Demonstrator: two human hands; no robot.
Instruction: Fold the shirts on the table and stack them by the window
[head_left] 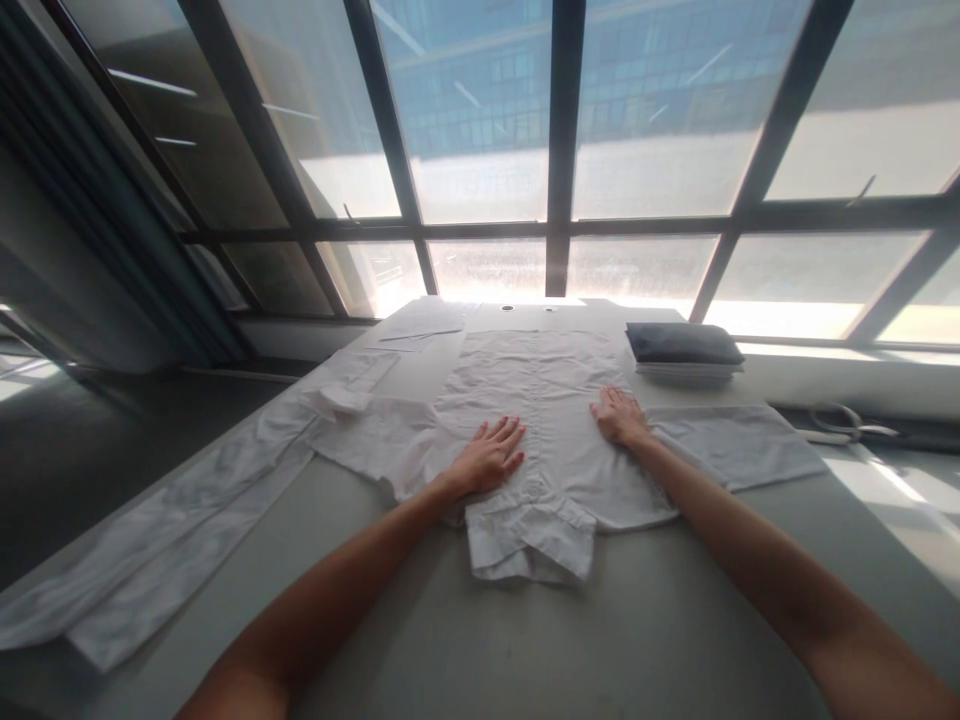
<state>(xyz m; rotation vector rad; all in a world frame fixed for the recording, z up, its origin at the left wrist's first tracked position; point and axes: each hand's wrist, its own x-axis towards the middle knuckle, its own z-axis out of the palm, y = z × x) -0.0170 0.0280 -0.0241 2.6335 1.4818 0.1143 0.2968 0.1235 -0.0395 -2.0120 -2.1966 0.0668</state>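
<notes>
A white button-up shirt lies spread on the table, its buttoned front facing up. Its collar points toward me, and the sleeves stretch out to either side. My left hand rests on the shirt left of the button line, fingers spread and palm down. On the other side of the buttons, my right hand lies on the cloth near the shirt's edge, its fingers extended. Neither hand grips the fabric. Wrinkles run across the shirt's body.
Another white garment drapes along the table's left edge. At the back right sits a folded stack with a dark cloth on top. Papers lie at the back left of the pale table. Large windows rise behind.
</notes>
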